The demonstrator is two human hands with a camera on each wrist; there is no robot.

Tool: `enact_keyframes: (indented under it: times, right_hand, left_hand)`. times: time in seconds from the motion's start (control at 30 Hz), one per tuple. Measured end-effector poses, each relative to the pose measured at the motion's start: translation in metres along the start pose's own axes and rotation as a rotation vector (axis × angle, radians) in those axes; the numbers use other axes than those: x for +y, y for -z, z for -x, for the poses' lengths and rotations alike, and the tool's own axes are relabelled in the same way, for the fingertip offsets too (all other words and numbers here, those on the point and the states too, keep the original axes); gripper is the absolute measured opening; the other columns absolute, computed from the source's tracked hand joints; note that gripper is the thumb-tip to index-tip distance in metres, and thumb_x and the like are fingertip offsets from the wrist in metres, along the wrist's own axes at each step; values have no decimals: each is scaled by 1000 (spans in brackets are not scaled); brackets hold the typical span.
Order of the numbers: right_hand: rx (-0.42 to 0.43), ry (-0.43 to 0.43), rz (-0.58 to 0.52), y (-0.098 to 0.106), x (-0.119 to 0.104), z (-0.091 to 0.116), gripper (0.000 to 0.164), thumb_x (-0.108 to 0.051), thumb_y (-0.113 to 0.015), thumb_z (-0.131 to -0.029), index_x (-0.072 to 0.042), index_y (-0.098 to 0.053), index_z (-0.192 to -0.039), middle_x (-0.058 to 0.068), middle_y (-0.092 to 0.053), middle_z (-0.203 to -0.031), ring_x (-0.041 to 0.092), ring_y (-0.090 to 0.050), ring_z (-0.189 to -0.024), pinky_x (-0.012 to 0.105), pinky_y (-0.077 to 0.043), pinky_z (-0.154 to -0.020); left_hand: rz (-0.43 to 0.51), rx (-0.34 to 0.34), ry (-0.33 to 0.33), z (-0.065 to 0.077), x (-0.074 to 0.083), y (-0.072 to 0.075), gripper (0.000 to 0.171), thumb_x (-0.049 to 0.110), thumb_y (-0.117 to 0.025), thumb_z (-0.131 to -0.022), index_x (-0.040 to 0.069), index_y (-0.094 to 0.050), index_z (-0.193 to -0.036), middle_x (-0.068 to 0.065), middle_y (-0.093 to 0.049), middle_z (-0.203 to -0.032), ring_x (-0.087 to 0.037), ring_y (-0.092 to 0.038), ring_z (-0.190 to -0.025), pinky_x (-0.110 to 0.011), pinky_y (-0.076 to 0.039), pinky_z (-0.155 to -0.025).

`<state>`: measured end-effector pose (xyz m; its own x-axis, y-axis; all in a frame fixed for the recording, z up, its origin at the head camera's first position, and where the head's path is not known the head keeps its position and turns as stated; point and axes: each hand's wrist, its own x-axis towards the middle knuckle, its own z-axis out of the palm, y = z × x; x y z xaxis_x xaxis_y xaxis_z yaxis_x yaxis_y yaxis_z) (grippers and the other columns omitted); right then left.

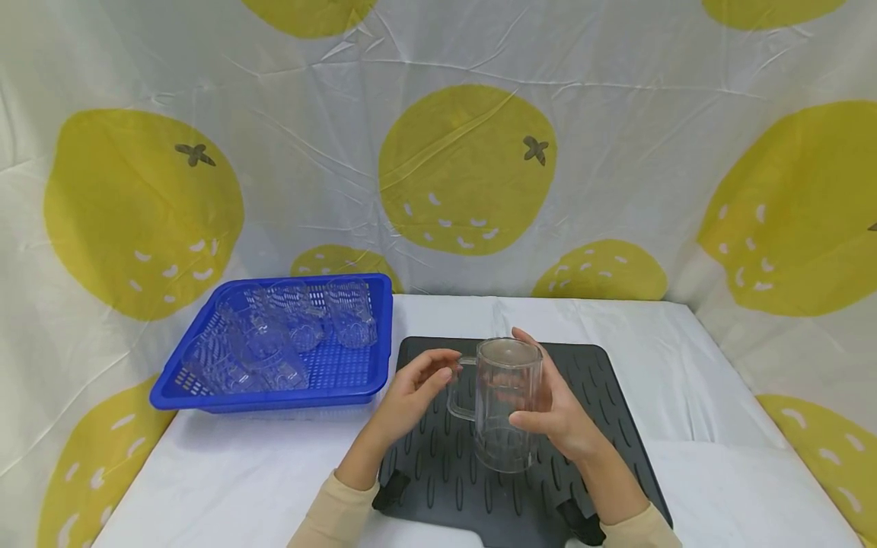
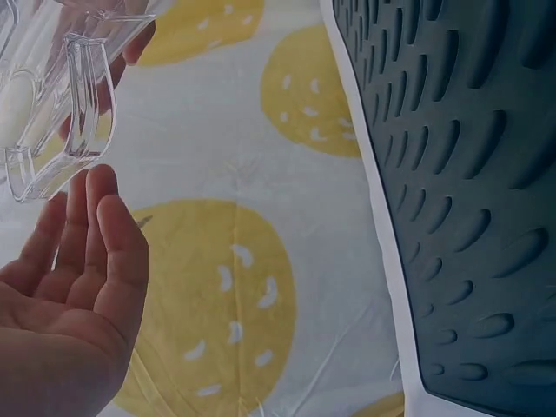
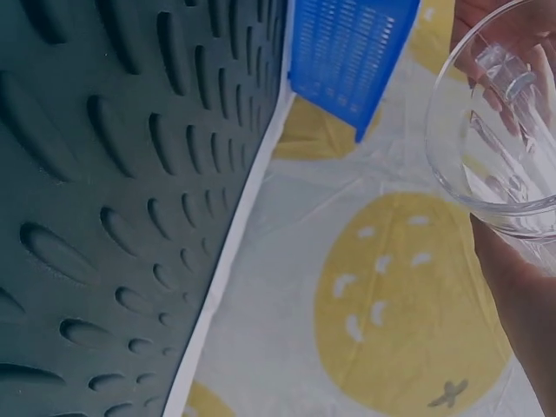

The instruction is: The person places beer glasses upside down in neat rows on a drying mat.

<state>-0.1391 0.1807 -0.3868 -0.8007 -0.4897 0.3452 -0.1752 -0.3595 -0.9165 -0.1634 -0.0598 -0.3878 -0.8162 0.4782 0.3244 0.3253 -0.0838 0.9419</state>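
A clear glass mug (image 1: 508,403) is held over the black ridged mat (image 1: 438,487) in the head view. My right hand (image 1: 558,415) grips it from the right, thumb on the near side and fingers behind. At its left side is the handle (image 1: 460,411), where the fingertips of my left hand (image 1: 411,388) come right up to it, loosely bent. In the left wrist view, the relaxed left fingers (image 2: 102,208) end at the handle's edge. The mug's round rim (image 3: 434,148) faces the camera in the right wrist view.
At the left stands a blue plastic basket (image 1: 161,396) with several clear glass mugs (image 1: 351,316) lying in it. White cloth (image 1: 712,487) covers the table around the mat. Behind hangs a curtain (image 1: 617,167) printed with yellow lemons.
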Motion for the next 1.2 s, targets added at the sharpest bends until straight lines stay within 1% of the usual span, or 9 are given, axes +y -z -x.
enact_keyframes:
  times: [0.13, 0.3, 0.5, 0.6, 0.7, 0.77, 0.93, 1.03, 1.2]
  right_hand:
    - [-27, 22, 16, 1, 0, 0, 92, 2, -63, -81, -11, -1, -147, 17, -29, -141, 31, -41, -123, 41, -36, -98]
    - [-62, 47, -12, 4, 0, 3, 91, 3, -61, -82, -9, 2, -147, 17, -29, -141, 31, -40, -124, 40, -37, -97]
    - [-75, 66, 29, 8, -1, 6, 88, 4, -61, -82, -5, -2, -146, 18, -30, -140, 33, -42, -122, 43, -37, -97]
    - [-72, 55, 59, 11, -3, 8, 85, 4, -62, -82, -2, -6, -145, 19, -33, -138, 32, -42, -122, 41, -39, -96]
    - [-55, 48, 100, 15, -5, 10, 81, 5, -63, -81, 2, -11, -143, 19, -36, -136, 30, -43, -121, 38, -40, -94]
    - [-33, 36, 140, 18, -8, 12, 79, 5, -63, -81, 1, -15, -143, 18, -38, -134, 29, -45, -119, 37, -42, -92]
    - [15, 22, 219, 28, -15, 17, 78, 7, -64, -79, -1, -19, -142, 18, -38, -133, 27, -46, -117, 37, -45, -88]
    - [35, 33, 267, 36, -19, 20, 77, 10, -63, -78, 0, -20, -141, 18, -36, -133, 25, -44, -117, 35, -45, -86]
    - [76, 16, 343, 52, -25, 26, 77, 13, -61, -79, -3, -20, -142, 15, -34, -134, 22, -42, -120, 32, -45, -86]
  left_hand:
    - [-35, -51, -23, 0, 11, -3, 28, 2, -42, -96, -7, -47, -122, -22, -55, -112, -27, -57, -104, -37, -46, -88]
    - [-64, -69, -39, -2, 11, -5, 28, 1, -43, -96, -8, -48, -122, -21, -57, -109, -20, -59, -100, -40, -47, -85]
    - [-66, -73, -23, -6, 8, -10, 23, 1, -46, -95, -8, -50, -116, -21, -58, -104, -23, -60, -95, -42, -49, -80]
    - [-61, -63, -40, -8, 7, -12, 20, -1, -48, -94, -7, -52, -112, -22, -58, -101, -24, -61, -92, -42, -50, -78]
    - [-71, -55, -67, -11, 5, -14, 18, -2, -49, -92, -8, -52, -109, -24, -59, -98, -28, -61, -88, -37, -51, -75]
    - [-75, -51, -74, -14, 5, -17, 18, -2, -50, -92, -9, -52, -108, -23, -59, -97, -31, -60, -87, -35, -51, -73]
    - [-83, -60, -84, -26, 4, -25, 19, -1, -53, -91, -8, -54, -108, -20, -60, -98, -32, -60, -91, -34, -50, -78]
    - [-120, -80, -99, -37, 4, -30, 18, -1, -54, -90, -7, -55, -107, -19, -61, -99, -30, -60, -91, -33, -50, -78]
    - [-195, -158, -113, -60, 0, -36, 19, 1, -54, -91, -7, -56, -108, -20, -60, -102, -28, -60, -90, -27, -49, -76]
